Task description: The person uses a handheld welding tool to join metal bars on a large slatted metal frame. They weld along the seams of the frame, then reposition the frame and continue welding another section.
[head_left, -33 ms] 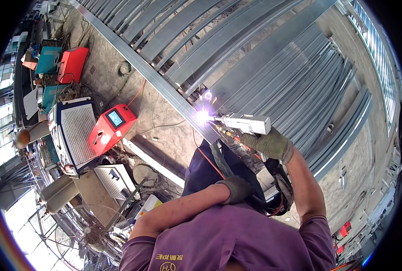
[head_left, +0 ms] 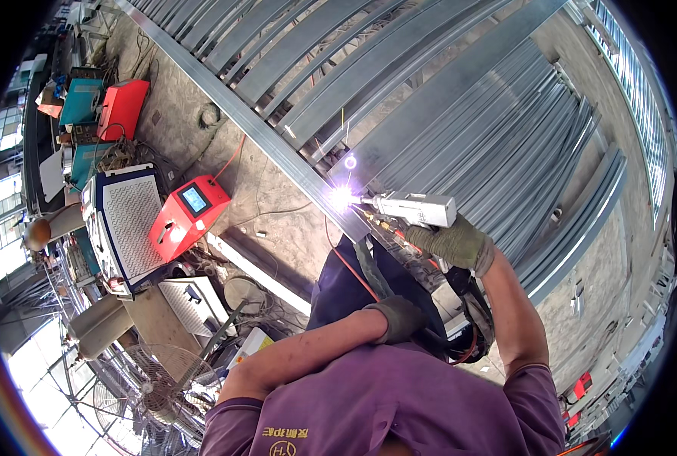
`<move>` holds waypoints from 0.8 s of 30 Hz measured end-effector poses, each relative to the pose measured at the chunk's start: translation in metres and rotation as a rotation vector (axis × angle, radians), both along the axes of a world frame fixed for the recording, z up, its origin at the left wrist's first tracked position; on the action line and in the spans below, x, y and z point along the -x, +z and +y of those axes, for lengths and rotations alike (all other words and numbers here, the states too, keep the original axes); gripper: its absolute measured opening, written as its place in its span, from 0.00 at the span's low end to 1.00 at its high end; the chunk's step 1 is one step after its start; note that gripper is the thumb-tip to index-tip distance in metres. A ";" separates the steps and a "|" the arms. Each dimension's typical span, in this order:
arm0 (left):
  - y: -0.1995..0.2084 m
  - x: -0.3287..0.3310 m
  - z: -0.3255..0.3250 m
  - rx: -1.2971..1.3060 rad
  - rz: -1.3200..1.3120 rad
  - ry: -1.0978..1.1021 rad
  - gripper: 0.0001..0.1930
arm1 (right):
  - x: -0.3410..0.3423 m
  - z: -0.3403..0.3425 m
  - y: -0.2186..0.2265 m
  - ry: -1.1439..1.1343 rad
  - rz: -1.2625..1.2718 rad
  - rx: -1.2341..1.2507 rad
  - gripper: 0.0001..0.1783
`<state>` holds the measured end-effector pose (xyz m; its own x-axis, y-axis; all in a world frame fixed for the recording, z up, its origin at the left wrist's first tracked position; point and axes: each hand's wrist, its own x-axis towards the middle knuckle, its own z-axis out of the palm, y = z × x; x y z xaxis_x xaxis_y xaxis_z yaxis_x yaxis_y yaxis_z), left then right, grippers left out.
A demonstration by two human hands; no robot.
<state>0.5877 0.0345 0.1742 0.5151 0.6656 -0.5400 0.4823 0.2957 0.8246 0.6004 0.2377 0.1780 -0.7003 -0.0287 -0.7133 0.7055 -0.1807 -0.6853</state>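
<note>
My gloved right hand (head_left: 454,242) is closed around a grey handheld welding gun (head_left: 414,207), held nearly level and angled left. At its nozzle tip a bright white-violet glare (head_left: 342,198) burns on the long galvanized steel rail (head_left: 247,114), near the rail's near end. The glare hides the weld spot itself. Against my waist, my gloved left hand (head_left: 399,318) is curled over a dark sheathed hose (head_left: 375,273), which runs down from the rail end; its fingertips are mostly hidden. Several flat steel bars (head_left: 308,53) meet the rail from the right.
A red machine with a screen (head_left: 190,216) stands left, beside a white perforated cabinet (head_left: 129,220). More red and teal machines (head_left: 84,100) sit behind. A wire fan (head_left: 148,387) is at lower left. Stacked steel tubes (head_left: 528,144) lie right. Cables cross the concrete floor (head_left: 240,178).
The sparks around the glare have changed shape, with thin streaks now showing above it. Both hands and the welding gun stay in place.
</note>
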 end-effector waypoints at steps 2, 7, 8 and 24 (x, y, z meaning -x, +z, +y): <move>-0.001 0.000 0.000 0.006 -0.001 -0.002 0.16 | -0.002 -0.001 -0.003 0.000 0.042 -0.028 0.31; -0.003 -0.001 -0.001 -0.015 -0.011 -0.005 0.16 | -0.002 0.000 -0.001 0.023 0.019 -0.036 0.31; -0.005 -0.003 -0.002 -0.015 -0.013 -0.010 0.16 | -0.003 -0.001 -0.002 -0.011 0.040 -0.027 0.31; -0.006 -0.005 -0.002 -0.028 -0.013 -0.006 0.15 | -0.010 -0.007 -0.008 -0.049 0.194 -0.077 0.30</move>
<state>0.5930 0.0323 0.1683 0.5263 0.6773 -0.5141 0.4730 0.2692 0.8389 0.6103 0.2307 0.1705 -0.8240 0.0578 -0.5637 0.5506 -0.1534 -0.8206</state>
